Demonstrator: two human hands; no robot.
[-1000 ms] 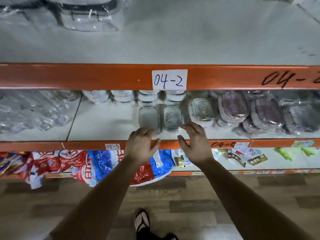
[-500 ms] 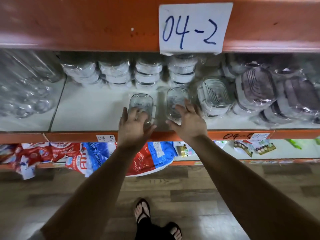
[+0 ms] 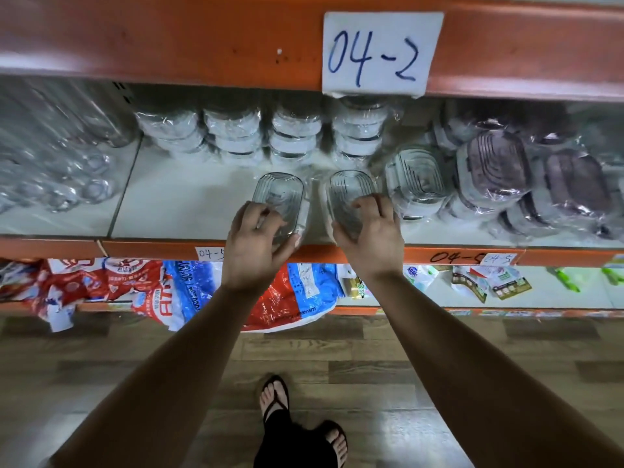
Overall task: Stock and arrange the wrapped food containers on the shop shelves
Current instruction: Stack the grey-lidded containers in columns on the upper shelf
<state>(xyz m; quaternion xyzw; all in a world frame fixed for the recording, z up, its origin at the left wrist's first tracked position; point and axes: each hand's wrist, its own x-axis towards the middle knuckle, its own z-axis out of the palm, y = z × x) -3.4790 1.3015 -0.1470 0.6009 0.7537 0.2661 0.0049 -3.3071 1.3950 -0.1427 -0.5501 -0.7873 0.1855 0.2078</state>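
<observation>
Landmark: 04-2 label (image 3: 381,52), taped to the orange beam (image 3: 169,38). All positions are given from it.

A person faces the rack with both arms out. The white shelf (image 3: 182,204) is the one just under the label.

Left container (image 3: 282,194): clear, oblong, ribbed lid, film-wrapped. It is on the shelf below and left of the label, near the front edge. The left hand (image 3: 251,246) grips its near end, fingers curled over the lid, thumb round the right side.

Right container (image 3: 347,187): same type, straight below the label, just beside the left one with a narrow gap between. The right hand (image 3: 371,238) grips it, fingers curled on the lid, thumb down its left side.

Can't tell whether either container is resting on the shelf or lifted slightly.

Behind them, under the label and running left: four stacks of round tubs (image 3: 293,136) in film, at the back of the shelf.

Below-right of the label: a stack of clear-lidded boxes (image 3: 417,180), just beside the right container. Can't tell if they touch.

Further right: dark-lidded boxes (image 3: 496,170), wrapped, tilted, leaning on each other.

Far left of the label: glass jars (image 3: 54,170), blurred.

One shelf lower: red and blue printed bags (image 3: 162,292) hang over the edge below-left of the label, and small packets (image 3: 503,282) lie below-right.

Well below the label: wood-pattern floor (image 3: 371,366) and a foot in a black sandal (image 3: 275,396).
</observation>
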